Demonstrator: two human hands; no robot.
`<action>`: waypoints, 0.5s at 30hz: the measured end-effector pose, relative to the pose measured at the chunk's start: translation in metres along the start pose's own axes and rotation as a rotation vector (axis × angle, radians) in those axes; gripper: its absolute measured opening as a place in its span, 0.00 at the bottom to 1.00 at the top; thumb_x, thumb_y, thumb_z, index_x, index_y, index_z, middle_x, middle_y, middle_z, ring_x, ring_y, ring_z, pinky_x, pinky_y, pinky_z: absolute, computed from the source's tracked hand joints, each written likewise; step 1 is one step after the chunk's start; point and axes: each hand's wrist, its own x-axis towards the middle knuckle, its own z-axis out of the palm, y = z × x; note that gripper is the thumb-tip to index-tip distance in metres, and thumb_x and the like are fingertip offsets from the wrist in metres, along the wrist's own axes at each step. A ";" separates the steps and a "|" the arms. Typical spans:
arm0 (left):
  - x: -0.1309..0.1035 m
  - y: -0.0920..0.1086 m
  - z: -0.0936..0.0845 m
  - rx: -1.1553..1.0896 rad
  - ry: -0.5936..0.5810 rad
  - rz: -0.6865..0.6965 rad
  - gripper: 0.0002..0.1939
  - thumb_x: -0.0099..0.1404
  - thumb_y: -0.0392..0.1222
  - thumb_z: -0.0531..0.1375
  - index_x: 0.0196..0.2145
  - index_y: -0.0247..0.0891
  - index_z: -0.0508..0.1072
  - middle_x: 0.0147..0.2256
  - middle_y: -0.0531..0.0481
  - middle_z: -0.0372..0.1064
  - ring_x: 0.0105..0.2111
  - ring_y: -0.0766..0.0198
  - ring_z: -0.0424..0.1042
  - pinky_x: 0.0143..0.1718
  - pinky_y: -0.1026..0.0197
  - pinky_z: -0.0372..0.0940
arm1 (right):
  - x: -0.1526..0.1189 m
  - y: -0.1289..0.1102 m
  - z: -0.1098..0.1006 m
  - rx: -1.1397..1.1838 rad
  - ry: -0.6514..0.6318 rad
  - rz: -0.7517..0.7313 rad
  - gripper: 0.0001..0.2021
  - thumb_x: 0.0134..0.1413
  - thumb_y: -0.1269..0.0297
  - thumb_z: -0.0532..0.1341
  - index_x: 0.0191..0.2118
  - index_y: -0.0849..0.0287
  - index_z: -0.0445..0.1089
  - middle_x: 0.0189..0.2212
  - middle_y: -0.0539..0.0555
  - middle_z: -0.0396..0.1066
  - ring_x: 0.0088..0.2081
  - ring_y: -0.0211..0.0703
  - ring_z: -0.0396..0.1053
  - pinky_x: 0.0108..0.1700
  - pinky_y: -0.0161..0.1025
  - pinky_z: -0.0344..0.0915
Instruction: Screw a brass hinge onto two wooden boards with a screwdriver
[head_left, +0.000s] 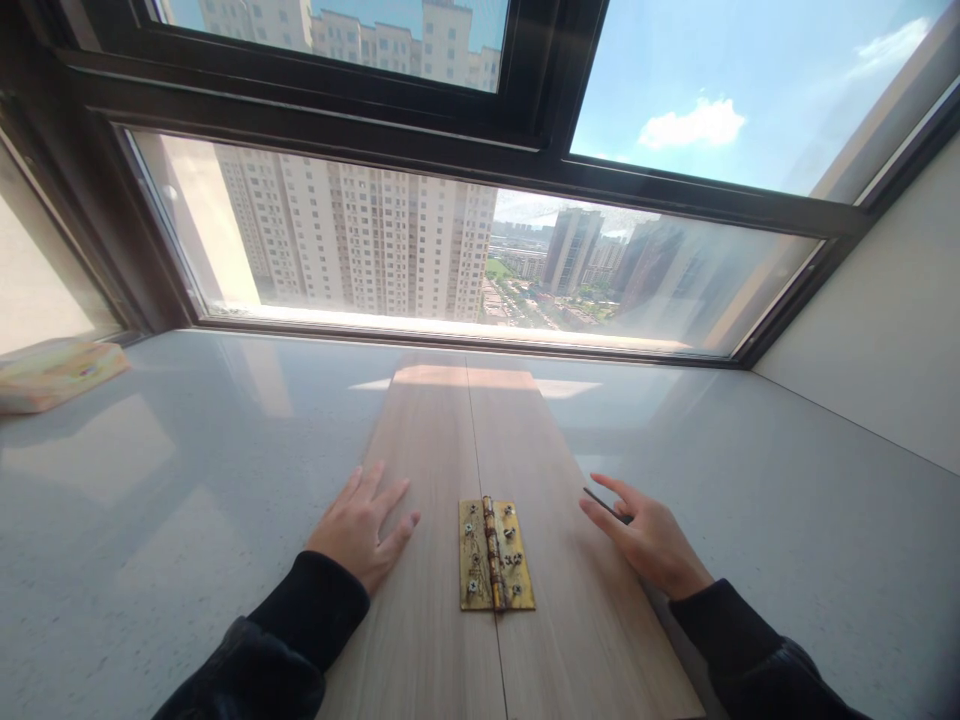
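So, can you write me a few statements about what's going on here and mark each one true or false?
1. The gold-coloured hinge lies across the seam between two wooden boards. True.
2. The left hand grips a hammer. False: it is empty, fingers spread.
3. The right hand holds a thin dark tool. True.
4. It is night outside. False: the sky is bright blue.
5. The boards lie on a pale, speckled surface. True.

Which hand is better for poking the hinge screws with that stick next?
Probably the right hand: it holds the dark stick. The left hand is spread out over the left board, seemingly empty.
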 end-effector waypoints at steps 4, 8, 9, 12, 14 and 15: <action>0.001 -0.003 0.001 -0.018 -0.007 0.003 0.27 0.62 0.54 0.50 0.54 0.38 0.67 0.59 0.37 0.52 0.60 0.39 0.47 0.58 0.45 0.50 | 0.005 -0.034 -0.028 0.017 0.040 -0.103 0.21 0.49 0.56 0.55 0.47 0.62 0.62 0.31 0.52 0.71 0.31 0.42 0.68 0.35 0.39 0.63; 0.000 -0.004 0.002 -0.032 -0.003 0.007 0.27 0.62 0.53 0.49 0.54 0.38 0.67 0.59 0.37 0.52 0.60 0.40 0.47 0.58 0.44 0.50 | 0.009 -0.082 -0.054 0.005 0.020 -0.311 0.12 0.48 0.66 0.54 0.39 0.57 0.69 0.39 0.53 0.71 0.40 0.43 0.68 0.43 0.39 0.62; 0.000 -0.005 0.002 -0.037 0.008 0.008 0.26 0.62 0.53 0.49 0.53 0.38 0.67 0.59 0.37 0.52 0.60 0.40 0.48 0.57 0.44 0.50 | 0.009 -0.093 -0.058 0.028 0.024 -0.341 0.13 0.49 0.64 0.55 0.40 0.55 0.70 0.39 0.52 0.71 0.41 0.43 0.68 0.43 0.39 0.62; 0.000 -0.005 0.002 -0.054 0.022 0.012 0.26 0.62 0.53 0.50 0.53 0.38 0.68 0.59 0.38 0.53 0.60 0.40 0.48 0.57 0.44 0.50 | 0.005 -0.116 -0.059 0.144 0.029 -0.333 0.14 0.50 0.57 0.57 0.41 0.55 0.70 0.32 0.51 0.73 0.32 0.40 0.69 0.34 0.36 0.63; 0.000 -0.006 0.002 -0.061 0.010 0.013 0.26 0.62 0.53 0.50 0.53 0.38 0.68 0.59 0.38 0.53 0.60 0.40 0.48 0.57 0.44 0.50 | 0.004 -0.122 -0.053 0.105 0.041 -0.360 0.13 0.52 0.55 0.55 0.31 0.57 0.71 0.23 0.49 0.70 0.25 0.37 0.65 0.28 0.34 0.59; 0.000 -0.006 0.002 -0.061 0.008 0.011 0.26 0.62 0.53 0.51 0.53 0.39 0.68 0.59 0.38 0.53 0.60 0.40 0.48 0.57 0.44 0.50 | 0.004 -0.123 -0.049 0.051 0.050 -0.376 0.14 0.53 0.55 0.54 0.26 0.58 0.69 0.19 0.48 0.66 0.22 0.36 0.62 0.26 0.34 0.56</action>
